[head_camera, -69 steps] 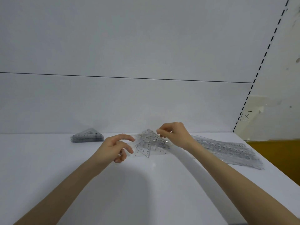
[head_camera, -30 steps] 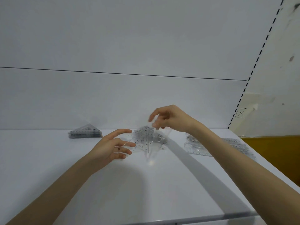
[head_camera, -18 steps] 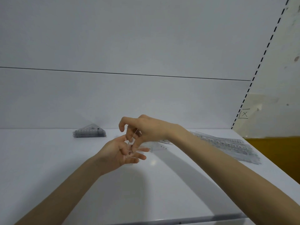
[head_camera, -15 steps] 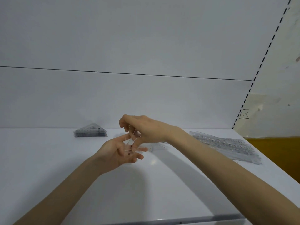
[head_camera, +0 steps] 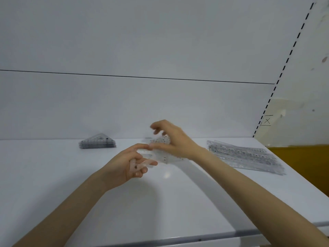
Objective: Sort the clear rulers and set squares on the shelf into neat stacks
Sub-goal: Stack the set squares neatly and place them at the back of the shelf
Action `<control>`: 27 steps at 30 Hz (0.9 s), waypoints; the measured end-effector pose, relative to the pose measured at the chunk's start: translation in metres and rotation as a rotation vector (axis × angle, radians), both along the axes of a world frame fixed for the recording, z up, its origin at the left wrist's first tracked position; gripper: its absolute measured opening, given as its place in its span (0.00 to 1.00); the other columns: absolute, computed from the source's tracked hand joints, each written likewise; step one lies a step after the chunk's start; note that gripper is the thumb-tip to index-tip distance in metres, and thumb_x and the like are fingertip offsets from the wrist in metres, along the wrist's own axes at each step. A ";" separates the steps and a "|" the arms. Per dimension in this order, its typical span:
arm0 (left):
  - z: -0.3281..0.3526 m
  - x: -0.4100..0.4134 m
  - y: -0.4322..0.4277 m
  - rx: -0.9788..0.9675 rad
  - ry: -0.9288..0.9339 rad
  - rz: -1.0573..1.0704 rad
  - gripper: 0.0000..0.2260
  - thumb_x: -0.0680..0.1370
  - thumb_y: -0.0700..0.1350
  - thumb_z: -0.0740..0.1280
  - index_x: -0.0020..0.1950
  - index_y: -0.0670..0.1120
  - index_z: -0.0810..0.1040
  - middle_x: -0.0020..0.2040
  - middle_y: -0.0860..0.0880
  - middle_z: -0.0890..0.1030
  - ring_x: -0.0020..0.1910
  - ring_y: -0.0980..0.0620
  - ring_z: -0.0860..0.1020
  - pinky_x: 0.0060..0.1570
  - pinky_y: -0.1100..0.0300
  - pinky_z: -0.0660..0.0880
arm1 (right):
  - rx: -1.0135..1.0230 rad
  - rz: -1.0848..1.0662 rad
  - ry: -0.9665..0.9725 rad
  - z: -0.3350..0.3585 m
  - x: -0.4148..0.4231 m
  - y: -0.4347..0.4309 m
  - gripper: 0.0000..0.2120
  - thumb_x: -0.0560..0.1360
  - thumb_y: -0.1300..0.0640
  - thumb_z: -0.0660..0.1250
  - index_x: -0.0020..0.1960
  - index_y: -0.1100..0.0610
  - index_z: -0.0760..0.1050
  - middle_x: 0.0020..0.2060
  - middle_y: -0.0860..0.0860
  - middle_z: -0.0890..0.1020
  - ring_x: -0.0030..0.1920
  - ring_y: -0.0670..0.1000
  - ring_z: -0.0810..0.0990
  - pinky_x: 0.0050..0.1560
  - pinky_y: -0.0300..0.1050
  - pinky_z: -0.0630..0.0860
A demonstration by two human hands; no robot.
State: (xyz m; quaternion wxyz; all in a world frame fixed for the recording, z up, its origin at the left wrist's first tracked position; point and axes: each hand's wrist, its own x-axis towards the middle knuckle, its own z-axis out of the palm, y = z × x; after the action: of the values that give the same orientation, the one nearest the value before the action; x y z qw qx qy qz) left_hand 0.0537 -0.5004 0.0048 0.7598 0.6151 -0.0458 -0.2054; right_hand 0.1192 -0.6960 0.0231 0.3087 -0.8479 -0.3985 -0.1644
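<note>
My left hand (head_camera: pixel 122 166) holds a clear set square (head_camera: pixel 142 164) flat against its palm, fingers curled round it. My right hand (head_camera: pixel 173 141) hovers just right of it, thumb on the set square's edge and fingers spread above a small loose pile of clear set squares (head_camera: pixel 166 155) on the white shelf (head_camera: pixel 160 202). A neat stack of set squares (head_camera: pixel 98 143) lies at the back left. A spread heap of clear rulers (head_camera: pixel 243 155) lies at the right.
The shelf's white back panel (head_camera: pixel 142 107) rises right behind the piles. A slotted upright (head_camera: pixel 277 81) bounds the shelf at the right, with a yellow surface (head_camera: pixel 302 163) beyond. The shelf's front edge (head_camera: pixel 178 240) runs below my forearms.
My right hand lifted a set square from the middle pile and brought it left into my left palm. It has now drawn back to the right over the pile, fingers spread.
</note>
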 end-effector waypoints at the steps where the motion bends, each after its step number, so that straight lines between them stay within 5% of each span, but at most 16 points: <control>1: -0.001 0.001 0.003 0.008 0.008 0.010 0.16 0.78 0.33 0.53 0.54 0.46 0.78 0.50 0.31 0.80 0.30 0.48 0.71 0.27 0.61 0.69 | 0.057 -0.078 -0.016 -0.001 0.005 -0.014 0.18 0.76 0.53 0.69 0.63 0.59 0.72 0.56 0.50 0.78 0.52 0.44 0.77 0.53 0.42 0.74; 3: -0.002 0.003 0.009 0.031 0.011 0.039 0.14 0.77 0.34 0.56 0.50 0.47 0.79 0.51 0.31 0.81 0.29 0.48 0.70 0.26 0.61 0.68 | 0.070 -0.234 -0.013 -0.003 0.014 -0.041 0.11 0.78 0.58 0.66 0.59 0.59 0.76 0.52 0.51 0.81 0.50 0.46 0.78 0.52 0.43 0.75; 6: -0.004 0.006 0.015 0.119 -0.039 0.091 0.11 0.69 0.35 0.68 0.49 0.48 0.79 0.48 0.35 0.82 0.28 0.49 0.70 0.25 0.62 0.66 | -0.145 -0.331 0.118 -0.011 0.021 -0.064 0.12 0.78 0.53 0.66 0.59 0.55 0.79 0.55 0.49 0.82 0.55 0.48 0.78 0.57 0.47 0.74; 10: -0.007 0.009 0.014 0.234 -0.108 0.133 0.17 0.66 0.34 0.76 0.52 0.44 0.78 0.40 0.38 0.79 0.26 0.50 0.68 0.23 0.63 0.62 | -0.356 -0.301 0.214 -0.023 0.014 -0.047 0.24 0.74 0.41 0.68 0.65 0.51 0.75 0.63 0.47 0.77 0.66 0.50 0.69 0.64 0.46 0.67; 15: -0.008 0.010 0.012 0.218 -0.120 0.177 0.27 0.53 0.43 0.77 0.51 0.44 0.77 0.43 0.35 0.76 0.25 0.50 0.68 0.25 0.62 0.63 | -0.460 -0.342 0.152 -0.033 0.015 -0.012 0.40 0.67 0.32 0.69 0.73 0.49 0.65 0.68 0.46 0.71 0.69 0.51 0.63 0.67 0.47 0.65; 19: -0.004 0.006 0.021 0.198 -0.124 0.184 0.28 0.53 0.44 0.77 0.52 0.44 0.77 0.43 0.35 0.77 0.27 0.49 0.69 0.25 0.62 0.64 | -0.574 -0.156 0.283 -0.020 0.044 -0.011 0.38 0.71 0.40 0.71 0.76 0.49 0.60 0.74 0.46 0.63 0.75 0.49 0.54 0.73 0.47 0.54; 23: -0.005 0.004 0.025 0.186 -0.117 0.209 0.28 0.52 0.43 0.77 0.52 0.43 0.77 0.44 0.35 0.76 0.26 0.49 0.70 0.23 0.63 0.66 | -0.706 -0.082 0.240 -0.007 0.067 -0.011 0.24 0.76 0.55 0.68 0.71 0.51 0.69 0.70 0.49 0.70 0.72 0.51 0.61 0.71 0.51 0.60; 27: -0.005 0.004 0.030 0.180 -0.111 0.225 0.29 0.53 0.43 0.77 0.52 0.43 0.77 0.44 0.35 0.76 0.26 0.49 0.71 0.23 0.63 0.67 | -0.571 -0.060 0.239 -0.010 0.075 -0.011 0.19 0.74 0.62 0.70 0.64 0.55 0.77 0.63 0.53 0.76 0.64 0.52 0.68 0.65 0.44 0.65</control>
State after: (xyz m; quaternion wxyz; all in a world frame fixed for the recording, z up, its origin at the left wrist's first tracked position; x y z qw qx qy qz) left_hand 0.0577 -0.4705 -0.0005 0.7162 0.6924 0.0001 -0.0878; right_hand 0.1943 -0.7070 0.0131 0.0976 -0.9250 -0.3644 0.0459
